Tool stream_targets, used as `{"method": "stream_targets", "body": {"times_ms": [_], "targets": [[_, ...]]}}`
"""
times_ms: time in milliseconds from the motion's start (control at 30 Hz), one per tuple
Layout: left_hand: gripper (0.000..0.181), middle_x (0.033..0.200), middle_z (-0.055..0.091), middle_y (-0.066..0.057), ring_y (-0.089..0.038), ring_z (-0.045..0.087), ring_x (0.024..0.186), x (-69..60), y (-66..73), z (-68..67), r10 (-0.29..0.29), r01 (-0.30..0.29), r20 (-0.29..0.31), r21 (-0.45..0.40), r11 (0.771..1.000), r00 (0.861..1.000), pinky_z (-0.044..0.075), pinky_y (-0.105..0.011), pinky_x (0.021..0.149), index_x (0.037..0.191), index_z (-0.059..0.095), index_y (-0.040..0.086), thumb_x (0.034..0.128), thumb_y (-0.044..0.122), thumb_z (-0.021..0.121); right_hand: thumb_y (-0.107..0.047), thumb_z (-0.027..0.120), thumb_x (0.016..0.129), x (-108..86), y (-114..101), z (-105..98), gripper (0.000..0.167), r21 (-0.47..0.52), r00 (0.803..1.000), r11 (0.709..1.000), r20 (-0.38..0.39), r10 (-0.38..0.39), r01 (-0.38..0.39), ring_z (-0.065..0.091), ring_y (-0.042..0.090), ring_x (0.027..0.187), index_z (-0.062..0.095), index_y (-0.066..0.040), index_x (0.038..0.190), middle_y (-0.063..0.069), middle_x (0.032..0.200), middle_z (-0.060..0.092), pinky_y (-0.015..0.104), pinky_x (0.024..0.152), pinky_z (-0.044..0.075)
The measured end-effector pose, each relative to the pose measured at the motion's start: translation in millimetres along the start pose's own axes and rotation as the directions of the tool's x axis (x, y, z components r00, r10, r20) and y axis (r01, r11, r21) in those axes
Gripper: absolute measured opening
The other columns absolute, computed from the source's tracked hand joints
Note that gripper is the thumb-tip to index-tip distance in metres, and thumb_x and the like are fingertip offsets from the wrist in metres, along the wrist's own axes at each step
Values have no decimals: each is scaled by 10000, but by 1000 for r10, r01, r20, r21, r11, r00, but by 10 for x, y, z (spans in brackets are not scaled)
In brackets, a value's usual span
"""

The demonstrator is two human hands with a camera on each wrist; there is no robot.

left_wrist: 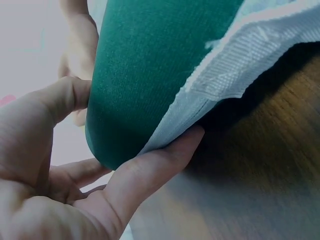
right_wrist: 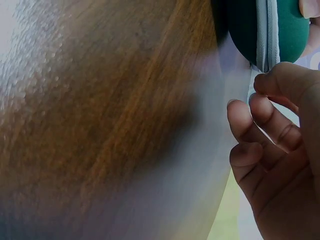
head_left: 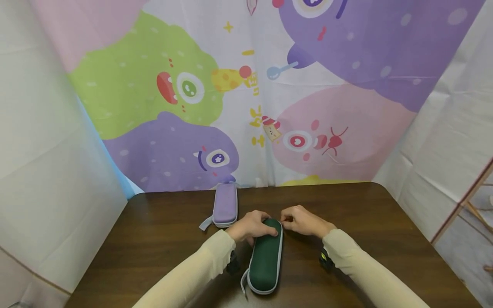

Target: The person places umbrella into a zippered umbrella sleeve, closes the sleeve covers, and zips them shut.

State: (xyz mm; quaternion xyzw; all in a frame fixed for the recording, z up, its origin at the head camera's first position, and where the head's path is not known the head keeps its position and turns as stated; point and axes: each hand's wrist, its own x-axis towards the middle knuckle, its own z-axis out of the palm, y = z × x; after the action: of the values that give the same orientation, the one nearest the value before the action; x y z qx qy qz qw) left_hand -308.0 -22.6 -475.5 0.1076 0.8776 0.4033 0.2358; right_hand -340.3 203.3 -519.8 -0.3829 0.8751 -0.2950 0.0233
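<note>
A dark green pencil case (head_left: 265, 263) with a pale grey zipper edge lies lengthwise near the front of the brown table. My left hand (head_left: 250, 226) grips its far part, thumb on top; in the left wrist view those fingers (left_wrist: 150, 170) hold the rounded green side near the white fabric edge (left_wrist: 220, 75). At the case's far end, my right hand (head_left: 302, 220) has thumb and forefinger together by the zipper. The right wrist view shows that pinch at the end of the zipper track (right_wrist: 268, 35), which looks closed there; the pull itself is hidden by the fingertips.
A lilac pencil case (head_left: 225, 204) with a grey loop strap (head_left: 206, 223) lies farther back, left of the green one. Behind the wooden table (head_left: 165, 248) hangs a cartoon-print curtain (head_left: 246, 162). White cloth panels (head_left: 435, 141) stand at both sides.
</note>
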Motion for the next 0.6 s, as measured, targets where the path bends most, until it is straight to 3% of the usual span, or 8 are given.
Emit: {"method": "stream_targets", "body": {"times_ms": [367, 600], "targets": [[621, 1178, 673, -166, -249, 698, 785, 20, -29, 22, 2, -2, -21, 5, 1000, 1000, 588, -441, 482, 1371, 634, 72, 827, 291, 835, -19, 669, 949, -34, 14, 24, 225, -5, 1000, 1000, -5, -8, 8, 452, 1, 622, 617, -166, 786, -105, 721, 542, 199, 590, 415], [660, 1117, 664, -173, -263, 711, 764, -7, -69, -18, -7, 6, -10, -71, 997, 1000, 597, -443, 504, 1397, 598, 31, 828, 263, 838, -5, 648, 955, -28, -50, 44, 220, 39, 1000, 999, 8, 17, -17, 452, 7, 608, 623, -152, 794, -98, 713, 540, 199, 591, 415]]}}
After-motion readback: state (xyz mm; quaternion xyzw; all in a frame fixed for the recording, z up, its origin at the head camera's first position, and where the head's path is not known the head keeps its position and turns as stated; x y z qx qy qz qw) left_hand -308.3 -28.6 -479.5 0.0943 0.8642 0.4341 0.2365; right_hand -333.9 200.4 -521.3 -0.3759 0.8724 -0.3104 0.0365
